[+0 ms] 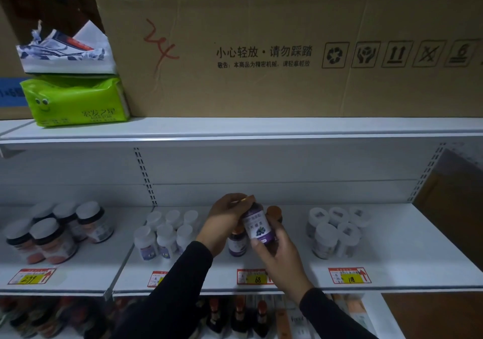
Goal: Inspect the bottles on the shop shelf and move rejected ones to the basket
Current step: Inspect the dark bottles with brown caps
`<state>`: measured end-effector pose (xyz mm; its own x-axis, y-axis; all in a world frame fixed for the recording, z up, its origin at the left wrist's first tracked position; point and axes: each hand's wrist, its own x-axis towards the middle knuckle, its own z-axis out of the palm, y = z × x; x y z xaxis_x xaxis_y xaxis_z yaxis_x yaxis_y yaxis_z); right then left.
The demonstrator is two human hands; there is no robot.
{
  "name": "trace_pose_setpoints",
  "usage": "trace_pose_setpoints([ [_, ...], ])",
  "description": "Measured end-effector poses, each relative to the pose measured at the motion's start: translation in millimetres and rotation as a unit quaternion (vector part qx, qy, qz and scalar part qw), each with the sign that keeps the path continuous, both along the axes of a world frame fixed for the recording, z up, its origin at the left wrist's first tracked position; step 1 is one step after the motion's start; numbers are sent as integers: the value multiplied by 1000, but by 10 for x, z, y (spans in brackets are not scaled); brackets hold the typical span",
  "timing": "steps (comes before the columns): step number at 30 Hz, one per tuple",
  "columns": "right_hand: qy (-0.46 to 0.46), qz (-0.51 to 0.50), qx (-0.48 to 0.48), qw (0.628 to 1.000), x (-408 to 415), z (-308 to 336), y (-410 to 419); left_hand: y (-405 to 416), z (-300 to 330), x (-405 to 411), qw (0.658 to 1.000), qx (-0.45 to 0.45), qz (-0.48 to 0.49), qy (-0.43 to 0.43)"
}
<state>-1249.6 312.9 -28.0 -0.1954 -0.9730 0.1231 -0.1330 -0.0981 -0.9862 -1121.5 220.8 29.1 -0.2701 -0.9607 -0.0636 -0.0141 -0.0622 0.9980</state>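
A purple-labelled bottle [257, 227] with a blueberry picture is held tilted above the white middle shelf [392, 257]. My left hand [224, 221] curls round its gold cap from the left. My right hand [278, 253] grips the bottle's lower end from below. Two more purple bottles of the same kind stand on the shelf: one [236, 242] under my hands, one [274, 214] behind the held bottle. No basket shows in view.
White-capped bottles [167, 231] stand left of my hands, white wrapped jars [337, 231] to the right, dark jars with white lids [55, 231] far left. A large cardboard box [261, 51] and green tissue pack [75, 101] sit on the top shelf. Dark bottles [240, 317] fill the shelf below.
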Motion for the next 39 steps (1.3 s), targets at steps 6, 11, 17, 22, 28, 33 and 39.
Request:
trace_pose_setpoints([
  [6,1,19,9,1000,12,36,36,37,28,2,1000,5,26,9],
  [11,4,25,5,1000,19,52,49,66,72,-15,999,6,39,10],
  [17,7,0,-3,1000,11,94,51,192,164,-2,997,-54,1,-53],
  [22,11,-31,-21,999,14,153,51,255,167,-4,993,-80,-20,-82],
  [28,23,-57,-42,997,31,157,40,276,178,-46,993,-61,-14,-105],
  [33,80,-76,-53,992,29,92,1,261,143,-24,993,0,-42,-109],
  [39,76,-81,-59,992,31,46,-28,264,152,0,991,11,-49,-121],
])
